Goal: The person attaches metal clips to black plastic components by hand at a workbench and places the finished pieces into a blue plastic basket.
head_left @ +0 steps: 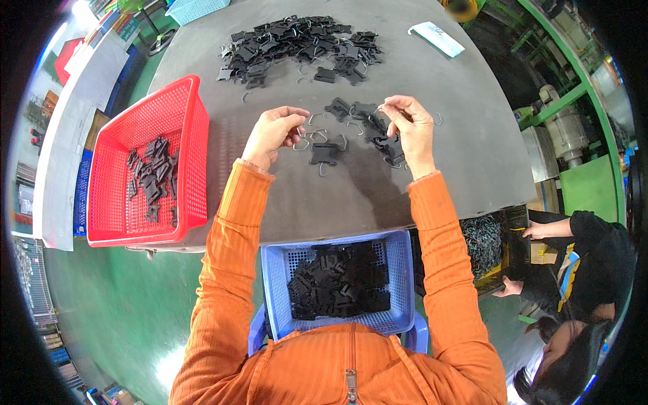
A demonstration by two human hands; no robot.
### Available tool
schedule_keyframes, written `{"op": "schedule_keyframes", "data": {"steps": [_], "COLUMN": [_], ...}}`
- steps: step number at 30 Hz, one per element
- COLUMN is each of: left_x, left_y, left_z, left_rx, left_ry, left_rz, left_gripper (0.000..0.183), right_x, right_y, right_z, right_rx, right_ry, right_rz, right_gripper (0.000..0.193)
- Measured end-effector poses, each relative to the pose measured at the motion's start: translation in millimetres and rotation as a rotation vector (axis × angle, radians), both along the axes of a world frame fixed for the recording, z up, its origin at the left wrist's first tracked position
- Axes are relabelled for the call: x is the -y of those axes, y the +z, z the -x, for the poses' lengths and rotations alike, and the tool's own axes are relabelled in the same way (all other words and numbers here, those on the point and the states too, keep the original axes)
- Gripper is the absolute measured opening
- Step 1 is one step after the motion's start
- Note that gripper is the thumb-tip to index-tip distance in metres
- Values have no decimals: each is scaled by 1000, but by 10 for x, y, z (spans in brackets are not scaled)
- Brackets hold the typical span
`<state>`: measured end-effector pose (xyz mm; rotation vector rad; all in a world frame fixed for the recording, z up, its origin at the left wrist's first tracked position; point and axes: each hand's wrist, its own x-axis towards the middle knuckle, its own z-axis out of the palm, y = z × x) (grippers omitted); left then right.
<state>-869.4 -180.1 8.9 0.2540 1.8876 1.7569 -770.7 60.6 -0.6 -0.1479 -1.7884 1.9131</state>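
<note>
Over the grey table (314, 209), my left hand (271, 133) is closed, its fingertips pressed together beside several bent metal wire hooks (317, 136). What it pinches, if anything, is too small to make out. To the right, my right hand (413, 128) is raised in a pinch, with a small metal wire hook (381, 108) showing at its fingertips. Below and between the hands lies a flat black plastic piece (325, 154) with hooks around it. More black plastic pieces (368, 121) lie in a loose cluster beside my right hand.
Farther back is a large pile of black pieces and hooks (297, 44). A red basket (196, 155) stands left, a blue basket (403, 270) at my lap; both hold black pieces. A pale packet (437, 38) lies far right. At lower right, another person's hands (538, 230) grip a dark crate.
</note>
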Motion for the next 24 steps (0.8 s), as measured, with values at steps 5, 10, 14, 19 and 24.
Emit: {"op": "schedule_keyframes", "data": {"steps": [5,10,14,19,24], "left_x": [45,-18,-459,-1026,-1134], "left_y": [-71,-250,-341,-414,-482], "left_z": [-153,-207,-66,0,152], "left_rx": [-361,-1077,-1037,-957,-866], "left_ry": [47,157,44,24,-85], "left_rz": [397,862,655,639,685], "left_gripper": [18,16,19,20,16], "right_x": [-71,-236,-428,-322,-261], "right_y": [-80,-155,-143,-226,10], "right_z": [-84,-113,-177,-163,-194], "right_rx": [-17,-45,7,-12,222], "right_ry": [92,214,594,540,505], "right_rz": [150,427,405,431,114], "right_gripper": [9,12,14,11,6]}}
